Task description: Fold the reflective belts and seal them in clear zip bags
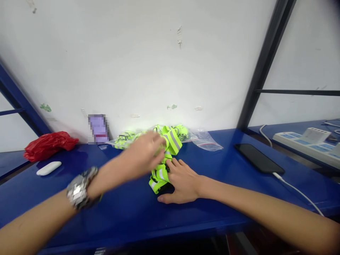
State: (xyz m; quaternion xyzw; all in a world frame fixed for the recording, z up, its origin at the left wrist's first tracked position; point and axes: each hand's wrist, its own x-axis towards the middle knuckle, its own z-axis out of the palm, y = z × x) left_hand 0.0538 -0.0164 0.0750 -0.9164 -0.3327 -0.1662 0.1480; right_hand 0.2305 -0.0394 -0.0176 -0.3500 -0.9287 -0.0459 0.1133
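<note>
Neon reflective straps [160, 177] heaped mid-desk [186, 216], plastic bag [205, 141] behind them; right hand [182, 182] open, pressed flat on the heap to pin it; left hand [145, 152] blurred over the heap, grip unclear

"Where can the left hand [143, 152] pass?"

"Along the front of the blue desk [111, 219], and between the white oval object [49, 168] and the neon-yellow reflective straps [164, 152]."

"Obstructions?"

"The straps and their clear plastic bag [204, 140] block the back, against the white wall [132, 60]. The black smartphone [259, 158] and its white cable [300, 193] obstruct rightward. The red plastic bag [50, 146] occupies the left corner. A black steel upright [265, 63] bounds the far right."
</note>
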